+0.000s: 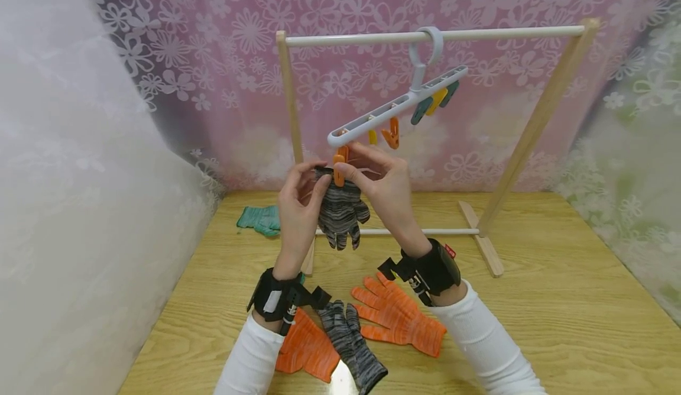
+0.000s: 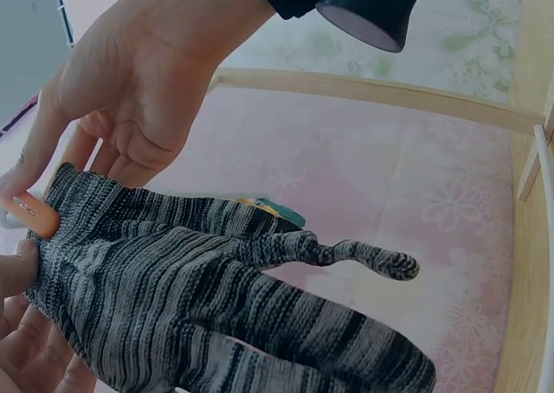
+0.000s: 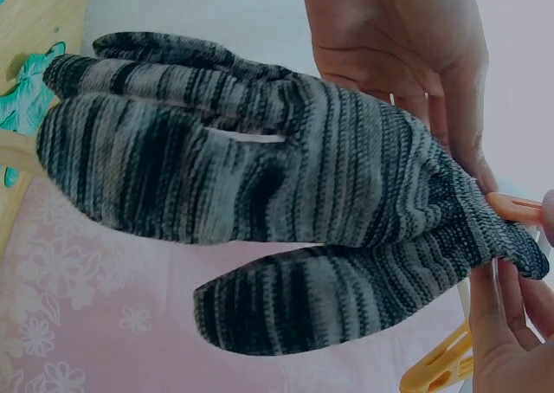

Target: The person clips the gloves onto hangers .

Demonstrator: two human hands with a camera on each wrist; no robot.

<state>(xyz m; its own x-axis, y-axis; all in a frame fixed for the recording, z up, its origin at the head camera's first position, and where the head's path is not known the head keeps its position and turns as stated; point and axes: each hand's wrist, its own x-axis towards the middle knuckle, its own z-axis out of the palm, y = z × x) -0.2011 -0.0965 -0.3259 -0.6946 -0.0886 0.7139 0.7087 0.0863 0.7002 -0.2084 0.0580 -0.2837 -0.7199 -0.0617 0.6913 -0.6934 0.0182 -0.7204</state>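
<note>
A: The wooden rack (image 1: 537, 117) stands on the surface (image 1: 558, 300), and from its bar hangs the white clip hanger (image 1: 396, 108), tilted. Where's the grey striped glove (image 1: 340, 211)?

B: Held up under the hanger's low end, fingers dangling. The left hand (image 1: 298, 206) pinches its cuff; the right hand (image 1: 385, 185) squeezes the orange clip (image 1: 339, 167) at that cuff.

A: How would it handle?

B: Light, limp knit, I'd judge, not slippery. The cuff's ribbed edge is the place to grip.

A: Anything unclear?

B: Whether the clip already bites the cloth; fingers cover that. One orange glove (image 1: 305, 350) lies half under a sleeve.
</note>
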